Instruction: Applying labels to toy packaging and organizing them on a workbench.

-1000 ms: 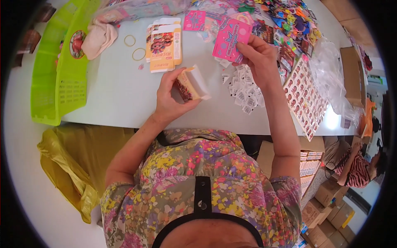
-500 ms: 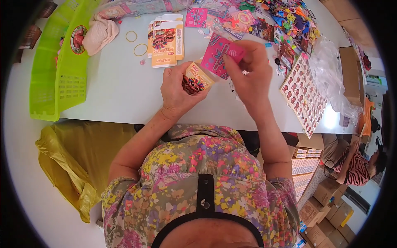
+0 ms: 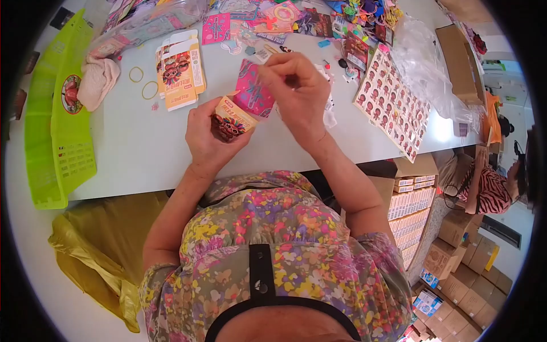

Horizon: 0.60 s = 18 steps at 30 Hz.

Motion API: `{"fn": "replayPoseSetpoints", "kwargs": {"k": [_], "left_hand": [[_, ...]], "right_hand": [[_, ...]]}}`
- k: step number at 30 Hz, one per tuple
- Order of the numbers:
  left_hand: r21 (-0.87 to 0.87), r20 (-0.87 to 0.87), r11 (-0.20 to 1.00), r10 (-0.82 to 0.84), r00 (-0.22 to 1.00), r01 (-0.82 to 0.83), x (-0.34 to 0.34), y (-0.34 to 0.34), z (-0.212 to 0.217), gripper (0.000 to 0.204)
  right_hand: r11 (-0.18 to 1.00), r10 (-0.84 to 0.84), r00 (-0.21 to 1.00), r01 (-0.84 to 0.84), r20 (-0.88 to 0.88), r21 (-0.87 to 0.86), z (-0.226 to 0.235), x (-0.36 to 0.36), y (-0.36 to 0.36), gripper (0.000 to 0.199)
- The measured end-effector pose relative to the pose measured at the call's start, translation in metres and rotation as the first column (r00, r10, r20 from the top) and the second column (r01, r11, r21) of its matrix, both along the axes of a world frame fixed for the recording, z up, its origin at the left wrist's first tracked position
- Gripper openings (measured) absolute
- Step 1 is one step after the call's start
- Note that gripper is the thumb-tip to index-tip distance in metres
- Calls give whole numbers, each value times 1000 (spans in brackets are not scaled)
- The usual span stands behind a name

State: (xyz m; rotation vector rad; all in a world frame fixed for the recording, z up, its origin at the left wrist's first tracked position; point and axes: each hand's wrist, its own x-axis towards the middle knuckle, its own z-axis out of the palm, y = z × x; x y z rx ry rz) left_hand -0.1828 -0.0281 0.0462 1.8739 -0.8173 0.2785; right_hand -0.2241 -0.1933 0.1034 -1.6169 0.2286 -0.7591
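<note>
In the middle of the frame, the left hand (image 3: 206, 143) is wrapped firmly round a small yellow carton (image 3: 235, 118). Just right of it, the right hand (image 3: 300, 94) pinches a pink card (image 3: 252, 90) at the carton's top; whether its lower edge sits inside, I can't quite tell. Beyond, upper left, lie matching cartons (image 3: 180, 71).

Pink patterned card (image 3: 250, 88), slanted; yellow-orange box (image 3: 235, 117), tilted, open end at card
</note>
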Motion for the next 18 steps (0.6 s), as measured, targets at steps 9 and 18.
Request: {"fn": "replayPoseSetpoints", "kwargs": {"k": [9,18], "left_hand": [[-35,-147,999,-44,988,39,-2,8,-13,73],[-53,-220,998,-47,974,36,0,8,-9,75]], "right_hand": [[998,16,992,-9,122,-56,-5,2,7,11],[999,-44,969,38,244,27,-8,16,13,12]]}}
